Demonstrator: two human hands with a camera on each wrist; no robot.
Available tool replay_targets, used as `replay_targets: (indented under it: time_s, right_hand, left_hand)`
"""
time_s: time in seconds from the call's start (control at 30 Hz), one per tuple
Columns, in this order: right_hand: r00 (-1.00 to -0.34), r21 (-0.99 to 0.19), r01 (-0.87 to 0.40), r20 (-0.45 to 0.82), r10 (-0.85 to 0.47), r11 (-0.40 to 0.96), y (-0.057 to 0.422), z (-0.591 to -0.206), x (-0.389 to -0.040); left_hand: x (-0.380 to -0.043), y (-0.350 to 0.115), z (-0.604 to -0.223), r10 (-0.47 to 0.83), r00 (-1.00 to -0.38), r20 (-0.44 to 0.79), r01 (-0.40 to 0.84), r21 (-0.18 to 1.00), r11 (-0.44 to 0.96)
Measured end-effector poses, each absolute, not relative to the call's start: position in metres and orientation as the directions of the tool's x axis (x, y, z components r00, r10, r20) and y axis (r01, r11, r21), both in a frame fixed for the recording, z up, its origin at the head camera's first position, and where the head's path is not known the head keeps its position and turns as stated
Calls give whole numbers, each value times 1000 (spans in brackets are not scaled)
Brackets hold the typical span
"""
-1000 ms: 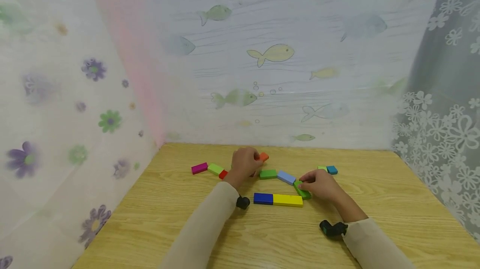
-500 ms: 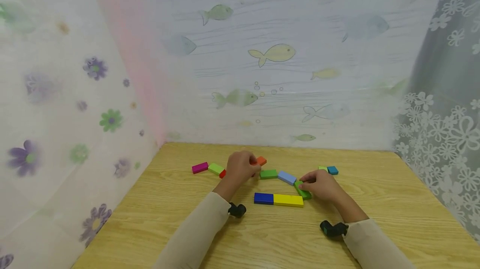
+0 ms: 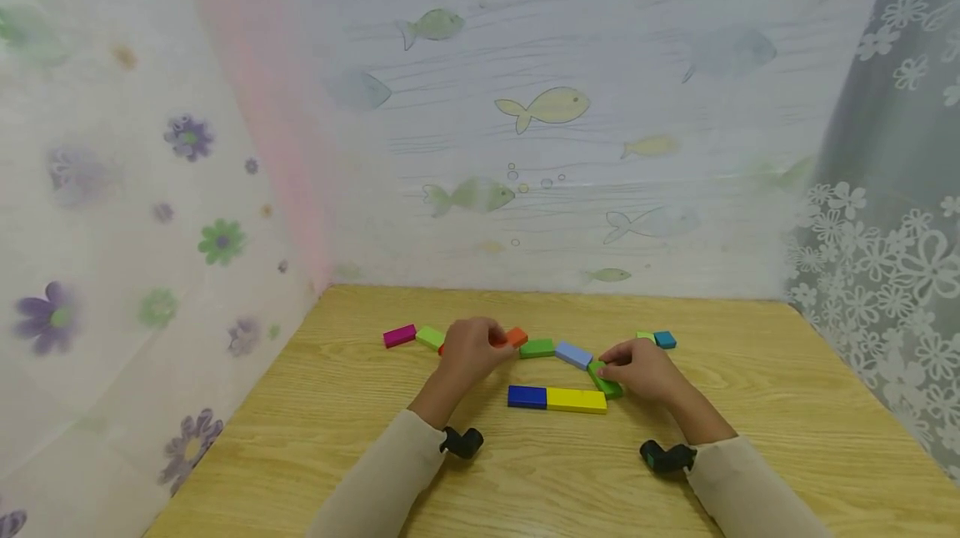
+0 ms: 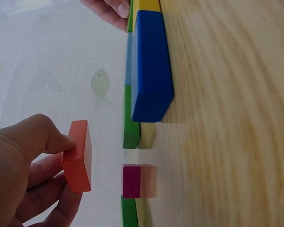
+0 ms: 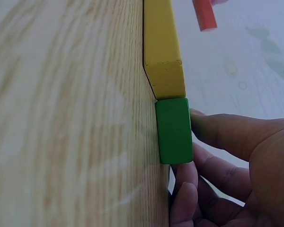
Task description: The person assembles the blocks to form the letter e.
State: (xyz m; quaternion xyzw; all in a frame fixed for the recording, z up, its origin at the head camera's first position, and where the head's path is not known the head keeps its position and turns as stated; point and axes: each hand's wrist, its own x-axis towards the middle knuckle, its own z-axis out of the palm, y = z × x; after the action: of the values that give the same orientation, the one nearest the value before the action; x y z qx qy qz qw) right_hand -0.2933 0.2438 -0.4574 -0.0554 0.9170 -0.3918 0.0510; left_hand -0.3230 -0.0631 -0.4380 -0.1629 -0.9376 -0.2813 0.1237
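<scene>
My left hand (image 3: 472,349) pinches an orange block (image 4: 78,156) between thumb and fingers. In the left wrist view the block is held apart from the row, its narrow end toward the camera. To its right in the head view lie a green block (image 3: 536,348) and a light blue block (image 3: 573,355), with a bright green block (image 3: 606,383) slanting down from them. My right hand (image 3: 645,369) has its thumb and fingers around that slanting block, which rests on the table with its end against the yellow block (image 5: 163,47).
Nearer me, a dark blue block (image 3: 527,397) lies end to end with the yellow one. Magenta (image 3: 400,336) and lime (image 3: 431,338) blocks lie at left, partly continuing behind my left hand. A teal block (image 3: 665,340) sits at back right on the wooden table (image 3: 555,480).
My left hand has come nearer to me and slightly left, bringing the orange block down toward the left end of the middle green block. The right hand has stayed in place.
</scene>
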Motion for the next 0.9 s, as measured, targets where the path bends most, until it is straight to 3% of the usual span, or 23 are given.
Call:
replay_targets:
  time_s: [0.4,0.9]
  right_hand:
    - [-987,-734,-73,-44,-154,675,243,-456,-293]
    - [-986,-733,-88,-31,-162,675,243,-456,-293]
  left_hand:
    - [-316,-71,-442,299,-923,244,380,433,818]
    - [-322,-75,-450,274,-945,176,324,421,847]
